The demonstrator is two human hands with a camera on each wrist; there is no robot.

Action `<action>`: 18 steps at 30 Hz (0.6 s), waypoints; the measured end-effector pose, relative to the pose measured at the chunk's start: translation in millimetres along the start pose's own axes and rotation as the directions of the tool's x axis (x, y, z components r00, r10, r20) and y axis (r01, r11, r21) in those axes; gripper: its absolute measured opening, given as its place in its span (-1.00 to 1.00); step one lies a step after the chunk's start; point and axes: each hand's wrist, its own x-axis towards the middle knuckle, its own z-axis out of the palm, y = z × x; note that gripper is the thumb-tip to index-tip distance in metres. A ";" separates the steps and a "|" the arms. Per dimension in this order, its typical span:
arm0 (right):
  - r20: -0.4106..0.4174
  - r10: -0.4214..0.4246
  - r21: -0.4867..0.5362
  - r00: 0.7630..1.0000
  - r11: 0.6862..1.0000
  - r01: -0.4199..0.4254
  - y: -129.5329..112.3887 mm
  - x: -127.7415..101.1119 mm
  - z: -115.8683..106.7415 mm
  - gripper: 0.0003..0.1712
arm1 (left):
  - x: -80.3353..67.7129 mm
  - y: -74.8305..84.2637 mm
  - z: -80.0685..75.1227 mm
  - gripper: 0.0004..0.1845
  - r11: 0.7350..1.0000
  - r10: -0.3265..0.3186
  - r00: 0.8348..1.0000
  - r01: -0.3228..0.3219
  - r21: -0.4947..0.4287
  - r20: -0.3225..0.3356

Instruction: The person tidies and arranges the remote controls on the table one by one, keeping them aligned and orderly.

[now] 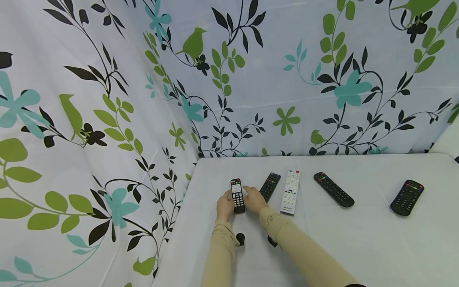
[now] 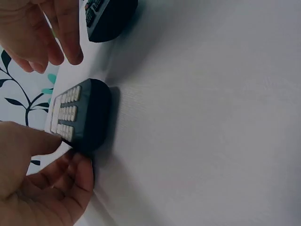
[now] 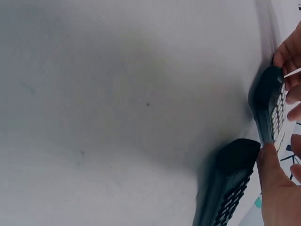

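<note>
A black remote control (image 1: 238, 196) with pale and coloured buttons lies between my two hands at the left part of the table. My left hand (image 1: 225, 207) pinches its left edge; in the left wrist view the thumb and curled fingers meet at the side of the remote (image 2: 96, 115). On its other side is my right hand (image 1: 255, 200), its fingers extended and apart from the remote in the left wrist view. The right wrist view has the right thumb (image 3: 273, 174) overlapping the remote's near side. Next to the right hand lies a second black remote (image 1: 270, 186), partly hidden by that hand.
Right of these lie a white remote (image 1: 290, 192), a long black remote (image 1: 334, 189) and a shorter black remote (image 1: 407, 197), spaced along the white-covered table (image 1: 369, 247). A patterned curtain (image 1: 287, 79) hangs behind and to the left.
</note>
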 end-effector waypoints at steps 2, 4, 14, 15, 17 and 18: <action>0.006 0.018 0.000 1.000 1.000 -0.018 -0.7 -1.1 3.6 -0.53 | -0.6 -3.3 1.8 -0.60 1.000 -0.004 1.000 0.004 -0.014 0.014; 0.016 0.018 0.002 1.000 1.000 -0.018 -1.0 -1.7 6.6 -0.54 | -1.0 -5.9 3.2 -0.60 0.999 -0.009 1.000 0.009 -0.033 0.021; 0.050 -0.008 -0.092 0.999 0.996 0.013 -1.2 -4.3 19.0 -0.53 | 0.6 -9.2 5.8 -0.59 0.999 0.018 0.999 -0.015 -0.048 0.051; 0.051 -0.001 -0.092 0.999 0.996 0.006 -1.9 -4.9 20.0 -0.54 | 0.8 -9.3 5.3 -0.59 0.999 0.018 0.999 -0.015 -0.048 0.051; 0.058 0.014 -0.098 0.998 0.995 -0.008 -3.0 -6.6 22.7 -0.54 | 1.2 -9.8 3.8 -0.59 0.999 0.010 0.998 -0.007 -0.051 0.058; 0.062 0.022 -0.092 0.998 0.996 -0.017 -3.6 -7.6 24.0 -0.54 | 1.1 -10.3 3.0 -0.59 0.999 0.008 0.998 -0.006 -0.047 0.061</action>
